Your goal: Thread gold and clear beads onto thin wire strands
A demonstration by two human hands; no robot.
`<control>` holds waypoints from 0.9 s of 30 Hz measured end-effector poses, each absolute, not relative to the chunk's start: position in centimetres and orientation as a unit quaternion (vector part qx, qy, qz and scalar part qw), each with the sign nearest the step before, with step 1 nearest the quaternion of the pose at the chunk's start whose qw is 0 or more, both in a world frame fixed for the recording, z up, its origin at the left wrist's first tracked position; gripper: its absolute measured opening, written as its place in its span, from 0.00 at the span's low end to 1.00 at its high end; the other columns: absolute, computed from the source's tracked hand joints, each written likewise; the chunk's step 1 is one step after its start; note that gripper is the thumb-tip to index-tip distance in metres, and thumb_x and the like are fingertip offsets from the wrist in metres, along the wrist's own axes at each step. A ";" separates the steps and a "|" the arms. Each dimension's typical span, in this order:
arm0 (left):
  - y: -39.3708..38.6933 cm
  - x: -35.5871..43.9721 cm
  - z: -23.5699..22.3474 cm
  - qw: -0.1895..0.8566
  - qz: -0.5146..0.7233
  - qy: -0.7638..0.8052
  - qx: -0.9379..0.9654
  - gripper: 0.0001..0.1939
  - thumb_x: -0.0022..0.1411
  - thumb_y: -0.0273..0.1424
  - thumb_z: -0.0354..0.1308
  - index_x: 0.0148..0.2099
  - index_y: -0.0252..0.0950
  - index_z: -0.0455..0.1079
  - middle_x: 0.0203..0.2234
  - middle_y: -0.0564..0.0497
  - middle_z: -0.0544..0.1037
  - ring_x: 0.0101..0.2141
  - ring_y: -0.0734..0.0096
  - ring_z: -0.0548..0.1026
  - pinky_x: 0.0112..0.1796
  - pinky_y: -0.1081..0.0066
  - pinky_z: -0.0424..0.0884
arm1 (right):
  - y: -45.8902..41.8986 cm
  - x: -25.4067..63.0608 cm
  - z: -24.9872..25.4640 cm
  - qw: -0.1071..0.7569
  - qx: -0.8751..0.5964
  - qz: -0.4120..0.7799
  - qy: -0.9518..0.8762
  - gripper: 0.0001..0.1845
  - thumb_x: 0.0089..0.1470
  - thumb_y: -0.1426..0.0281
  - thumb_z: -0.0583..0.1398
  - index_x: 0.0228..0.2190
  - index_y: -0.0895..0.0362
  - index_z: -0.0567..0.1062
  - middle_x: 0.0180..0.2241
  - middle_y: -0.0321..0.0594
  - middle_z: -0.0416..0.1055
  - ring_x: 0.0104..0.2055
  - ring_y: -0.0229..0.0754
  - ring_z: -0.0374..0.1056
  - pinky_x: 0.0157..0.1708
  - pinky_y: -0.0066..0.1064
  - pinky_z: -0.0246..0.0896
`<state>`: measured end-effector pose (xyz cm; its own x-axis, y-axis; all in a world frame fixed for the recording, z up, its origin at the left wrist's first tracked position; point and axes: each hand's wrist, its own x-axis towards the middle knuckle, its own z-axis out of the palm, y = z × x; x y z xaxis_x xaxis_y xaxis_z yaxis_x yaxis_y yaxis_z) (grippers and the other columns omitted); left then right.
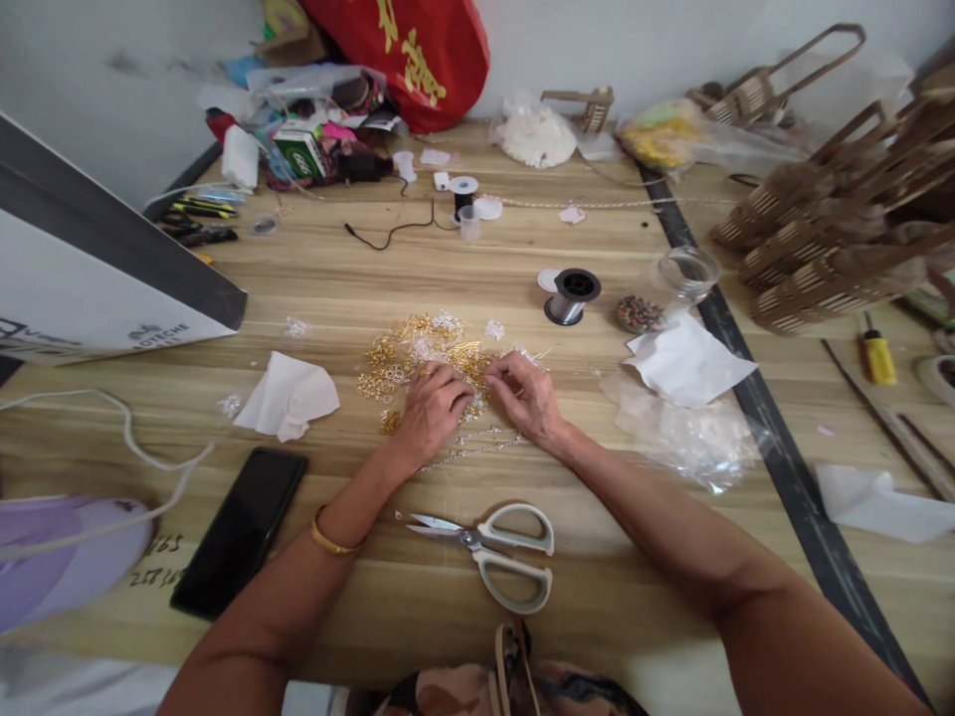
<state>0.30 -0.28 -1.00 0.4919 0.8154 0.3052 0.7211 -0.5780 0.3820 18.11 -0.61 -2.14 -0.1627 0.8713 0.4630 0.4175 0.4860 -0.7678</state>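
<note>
My left hand (433, 410) rests at the near edge of a spread of gold and silver jewellery findings (437, 343), its fingers curled and pressed together. Just to its right, my right hand (528, 400) has thumb and forefinger closed in a pinch at the pile's right side. Whatever either hand holds is too small or hidden to name. Below them on the wooden table lies a thin silver-coloured beaded chain (470, 452). White-handled scissors (477, 542) lie nearer to me, blades pointing left and slightly parted.
A black phone (239, 532) and a white paper (289, 396) lie on the left. Beyond my right hand are a wire spool (573, 296), a tipped jar of beads (671, 283) and plastic bags (693, 438). Brown slatted wooden pieces (806, 229) crowd the far right; a white box (96, 259) stands left.
</note>
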 end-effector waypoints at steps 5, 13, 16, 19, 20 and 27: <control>-0.2 0.2 -1.2 0.114 0.226 0.447 0.858 0.06 0.61 0.29 0.56 0.35 0.36 0.74 0.32 0.48 0.73 0.40 0.63 0.66 0.45 0.60 0.63 | -0.6 18.1 -2.1 0.470 -0.444 0.240 -0.724 0.05 0.58 0.70 0.56 0.31 0.57 0.70 0.28 0.37 0.67 0.30 0.36 0.62 0.31 0.29 0.59; -0.3 0.5 -1.2 0.113 0.245 0.446 0.854 0.05 0.61 0.27 0.55 0.32 0.35 0.71 0.31 0.48 0.72 0.39 0.63 0.66 0.46 0.61 0.64 | -0.7 18.0 -2.2 0.469 -0.447 0.245 -0.721 0.05 0.58 0.69 0.55 0.31 0.57 0.70 0.28 0.37 0.67 0.31 0.36 0.63 0.30 0.29 0.59; -0.3 0.5 -0.8 0.116 0.283 0.454 0.837 0.05 0.60 0.26 0.55 0.32 0.34 0.71 0.32 0.47 0.73 0.39 0.64 0.68 0.46 0.61 0.65 | -0.7 18.1 -2.2 0.472 -0.447 0.246 -0.719 0.06 0.58 0.69 0.55 0.32 0.56 0.71 0.29 0.38 0.67 0.31 0.37 0.63 0.30 0.29 0.60; -0.3 0.5 -0.5 0.132 0.341 0.450 0.815 0.05 0.60 0.27 0.56 0.33 0.34 0.71 0.30 0.47 0.75 0.37 0.65 0.70 0.45 0.62 0.66 | -0.7 18.1 -2.2 0.473 -0.444 0.245 -0.720 0.06 0.58 0.68 0.55 0.32 0.57 0.71 0.29 0.38 0.67 0.32 0.37 0.63 0.31 0.30 0.60; -0.3 0.5 -0.5 0.146 0.358 0.447 0.807 0.05 0.60 0.27 0.56 0.33 0.34 0.71 0.30 0.48 0.75 0.36 0.66 0.71 0.45 0.63 0.66 | -0.7 18.1 -2.2 0.473 -0.443 0.245 -0.721 0.06 0.58 0.68 0.55 0.32 0.57 0.70 0.29 0.38 0.67 0.32 0.37 0.63 0.32 0.30 0.60; -0.4 0.2 -0.5 0.363 0.419 0.491 0.672 0.06 0.56 0.32 0.59 0.33 0.33 0.74 0.28 0.50 0.79 0.30 0.71 0.75 0.34 0.71 0.71 | -0.9 18.1 -1.8 0.476 -0.415 0.246 -0.735 0.06 0.59 0.68 0.55 0.33 0.56 0.70 0.30 0.39 0.68 0.33 0.38 0.64 0.34 0.32 0.61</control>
<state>0.16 -0.40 -0.54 0.1667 0.9643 0.2055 0.3559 -0.2532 0.8996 18.14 -0.89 -1.83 -0.2008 0.8452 0.4953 0.3758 0.5334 -0.7578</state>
